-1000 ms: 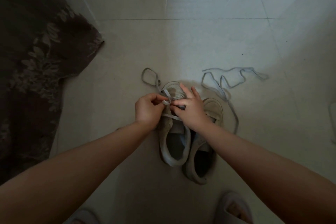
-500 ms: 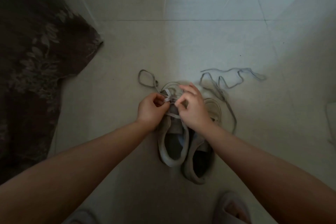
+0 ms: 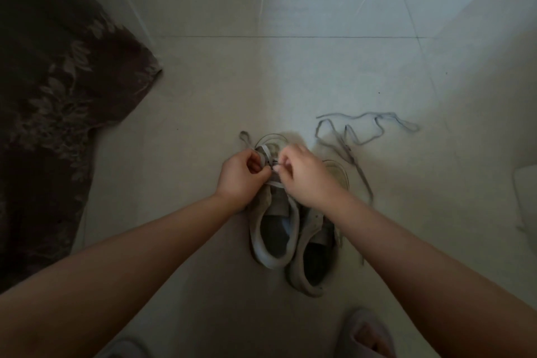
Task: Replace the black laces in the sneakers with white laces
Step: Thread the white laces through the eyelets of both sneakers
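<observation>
My right hand (image 3: pixel 305 176) has curled in beside my left hand (image 3: pixel 241 174); both now pinch the white lace (image 3: pixel 266 152) over the left sneaker (image 3: pixel 274 229). Threading continues, nothing tied yet.

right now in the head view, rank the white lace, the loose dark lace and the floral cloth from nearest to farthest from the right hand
1. white lace: at the right hand fingertips, over the left sneaker.
2. loose dark lace: on the floor, to the right.
3. floral cloth: far left.

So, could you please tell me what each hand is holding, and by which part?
Both the left hand and the right hand pinch the white lace over the left sneaker's front eyelets; the exact part is hidden.
</observation>
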